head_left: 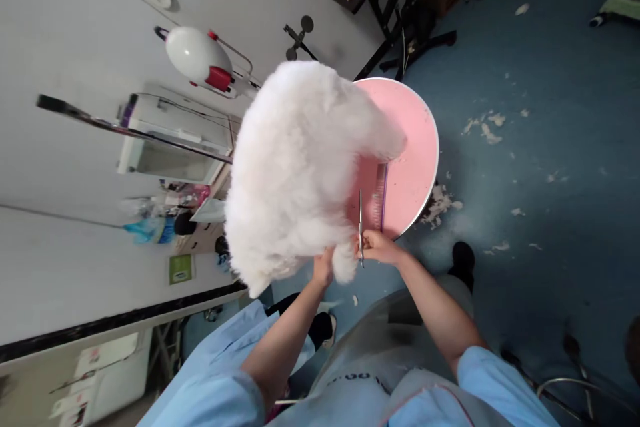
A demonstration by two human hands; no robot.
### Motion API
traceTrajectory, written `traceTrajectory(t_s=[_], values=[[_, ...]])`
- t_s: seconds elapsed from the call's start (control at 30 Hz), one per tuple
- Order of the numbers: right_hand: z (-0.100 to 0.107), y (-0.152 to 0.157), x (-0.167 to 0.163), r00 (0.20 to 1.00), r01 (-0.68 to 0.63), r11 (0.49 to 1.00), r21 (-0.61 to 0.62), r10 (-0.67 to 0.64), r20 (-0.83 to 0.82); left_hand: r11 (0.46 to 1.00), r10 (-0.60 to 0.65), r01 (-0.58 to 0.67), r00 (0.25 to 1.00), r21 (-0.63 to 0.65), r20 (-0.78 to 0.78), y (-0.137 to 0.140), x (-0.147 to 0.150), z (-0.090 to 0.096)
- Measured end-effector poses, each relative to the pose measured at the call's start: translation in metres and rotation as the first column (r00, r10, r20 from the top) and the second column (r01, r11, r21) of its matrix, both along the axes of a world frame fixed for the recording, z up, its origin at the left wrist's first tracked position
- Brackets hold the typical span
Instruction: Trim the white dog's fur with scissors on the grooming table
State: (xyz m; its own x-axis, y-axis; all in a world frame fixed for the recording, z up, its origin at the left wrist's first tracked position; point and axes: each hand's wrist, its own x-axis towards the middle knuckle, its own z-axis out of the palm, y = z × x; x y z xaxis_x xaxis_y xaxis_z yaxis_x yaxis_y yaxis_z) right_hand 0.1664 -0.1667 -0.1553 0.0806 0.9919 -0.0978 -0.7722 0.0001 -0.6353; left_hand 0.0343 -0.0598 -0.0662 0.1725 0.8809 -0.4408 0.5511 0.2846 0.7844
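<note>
Scissors (361,223) stand gripped in the right hand (379,246), their thin blades pointing up and away from the person, just beside the white dog's (300,160) fluffy flank. The right hand is closed around the scissor handles at the near edge of the round pink counter (415,160). The left hand (324,267) is closed on a tuft of the dog's fur, at a leg near the animal's underside, just beside the right hand. The dog stands on the pink counter and covers most of its left part. A purple comb (383,197) lies on the counter just right of the scissor blades. Both forearms are bare, with light blue sleeves (235,373) further back and a grey apron (370,360) between them. Clumps of white fur (487,128) lie scattered on the blue floor (550,147) to the right of the counter. A white and red dryer (200,57) hangs at the wall behind the dog.
</note>
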Motion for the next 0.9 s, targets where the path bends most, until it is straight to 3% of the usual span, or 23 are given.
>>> traceTrajectory(t_s=[0.13,0.3,0.43,0.63,0.8,0.9], values=[[0.01,0.022,0.006,0.996,0.013,0.993,0.116,-0.002,-0.088,0.996,-0.033,0.035,0.999,0.086,-0.028,-0.013,-0.01,0.023],[0.019,0.042,0.001,0.998,0.038,0.999,0.023,-0.037,-0.05,0.993,0.005,0.005,0.996,0.118,-0.09,-0.021,-0.007,0.04],[0.018,0.048,0.003,0.99,0.014,0.996,0.084,-0.003,-0.138,0.995,0.0,0.008,0.996,0.096,-0.087,-0.019,-0.01,0.041],[0.016,0.055,0.012,0.994,0.106,0.994,0.019,-0.106,0.019,0.995,-0.005,0.018,0.992,0.103,-0.127,-0.012,-0.021,0.045],[0.02,0.056,0.017,0.994,0.104,0.99,0.098,-0.101,-0.034,0.989,-0.042,0.056,0.994,0.139,-0.102,-0.009,-0.032,0.043],[0.02,0.057,0.016,0.991,0.133,0.991,0.034,-0.133,-0.006,0.993,-0.014,0.025,0.995,0.116,-0.101,-0.01,-0.038,0.039]])
